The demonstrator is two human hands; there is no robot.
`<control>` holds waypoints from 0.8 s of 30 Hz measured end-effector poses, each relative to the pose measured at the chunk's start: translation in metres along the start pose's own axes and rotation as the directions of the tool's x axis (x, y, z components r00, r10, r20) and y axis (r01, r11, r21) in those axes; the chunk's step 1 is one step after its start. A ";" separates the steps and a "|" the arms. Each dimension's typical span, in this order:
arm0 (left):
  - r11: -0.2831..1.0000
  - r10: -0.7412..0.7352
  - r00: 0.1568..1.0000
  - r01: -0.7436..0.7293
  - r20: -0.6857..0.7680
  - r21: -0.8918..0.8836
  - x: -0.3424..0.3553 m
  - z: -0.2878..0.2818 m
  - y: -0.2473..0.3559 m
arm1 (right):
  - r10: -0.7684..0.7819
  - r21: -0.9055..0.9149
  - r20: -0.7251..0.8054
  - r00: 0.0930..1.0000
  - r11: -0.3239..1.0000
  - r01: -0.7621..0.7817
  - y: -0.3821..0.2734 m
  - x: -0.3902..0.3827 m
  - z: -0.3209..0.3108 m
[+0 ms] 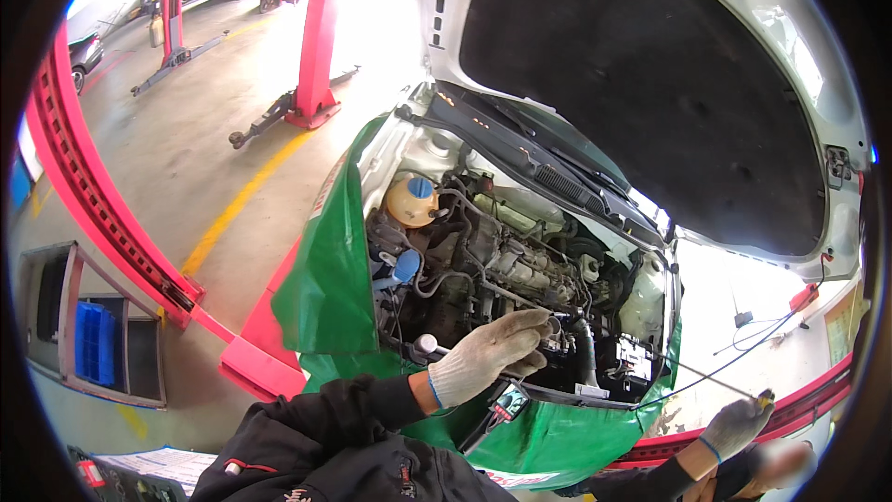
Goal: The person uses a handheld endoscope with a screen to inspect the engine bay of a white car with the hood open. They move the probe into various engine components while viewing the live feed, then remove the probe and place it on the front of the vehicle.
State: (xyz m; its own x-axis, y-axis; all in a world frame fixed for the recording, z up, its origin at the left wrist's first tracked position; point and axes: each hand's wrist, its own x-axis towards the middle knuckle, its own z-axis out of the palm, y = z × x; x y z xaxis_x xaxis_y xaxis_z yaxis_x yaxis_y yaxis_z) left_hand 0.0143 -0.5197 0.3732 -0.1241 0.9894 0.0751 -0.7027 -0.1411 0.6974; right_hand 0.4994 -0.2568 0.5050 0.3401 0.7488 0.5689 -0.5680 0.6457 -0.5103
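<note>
My left hand (492, 353), in a pale knit glove, reaches over the front of the engine bay with its fingers stretched out. I cannot tell whether its fingertips touch anything. Just below it, a handheld device with a small lit screen (509, 402) and a dark handle rests against the green cover. Off to the right, past the car's corner, my right hand (737, 428), gloved too, is closed on a thin rod (699, 376) with a yellow end. From there the rod slants toward the engine (530, 265); its far end is hard to trace.
The raised hood (641, 84) hangs over the bay. A green cover (325, 288) drapes the fender and front. A dark cable (725, 367) crosses at right, near another person (780, 465). Red lift posts (316, 37) stand left, with a cabinet (93, 325) holding a blue bin.
</note>
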 end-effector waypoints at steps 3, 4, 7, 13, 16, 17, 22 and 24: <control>0.986 0.141 0.990 -0.139 0.021 -0.096 -0.022 0.016 0.009 | 0.178 0.254 0.084 0.980 0.947 -0.194 -0.019 -0.024 -0.031; 0.982 0.145 0.989 -0.141 0.023 -0.127 -0.030 0.020 0.012 | 0.211 0.262 0.050 0.976 0.940 -0.216 -0.022 -0.028 -0.044; 0.964 0.187 0.982 -0.176 0.034 -0.198 -0.052 0.029 0.016 | 0.218 0.310 0.284 0.934 0.900 -0.305 -0.018 -0.045 -0.090; 0.969 0.236 0.969 -0.230 0.067 -0.089 -0.093 0.049 0.014 | 0.049 -0.470 -0.013 0.999 0.881 -0.050 0.005 -0.118 -0.098; 0.968 0.244 0.966 -0.237 0.089 -0.082 -0.107 0.058 0.012 | 0.337 0.033 -0.073 0.939 0.941 -0.336 -0.012 -0.148 -0.055; 0.967 0.249 0.963 -0.242 0.099 -0.082 -0.109 0.060 0.012 | 0.331 -0.004 -0.086 0.940 0.943 -0.332 -0.016 -0.156 -0.042; 0.962 0.266 0.956 -0.256 0.125 -0.094 -0.119 0.067 0.013 | 0.324 0.021 -0.089 0.942 0.946 -0.323 -0.038 -0.171 -0.007; 0.961 0.267 0.958 -0.257 0.105 -0.100 -0.122 0.070 0.013 | 0.262 -0.056 -0.165 0.951 0.960 -0.274 -0.044 -0.170 -0.005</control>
State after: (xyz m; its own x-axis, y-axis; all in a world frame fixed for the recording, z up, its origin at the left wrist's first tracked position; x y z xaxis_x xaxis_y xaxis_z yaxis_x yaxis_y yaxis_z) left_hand 0.0695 -0.6394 0.4228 -0.2332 0.9138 0.3326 -0.7138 -0.3931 0.5796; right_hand 0.4699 -0.4117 0.4273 0.2983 0.9057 0.3012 -0.5964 0.4233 -0.6820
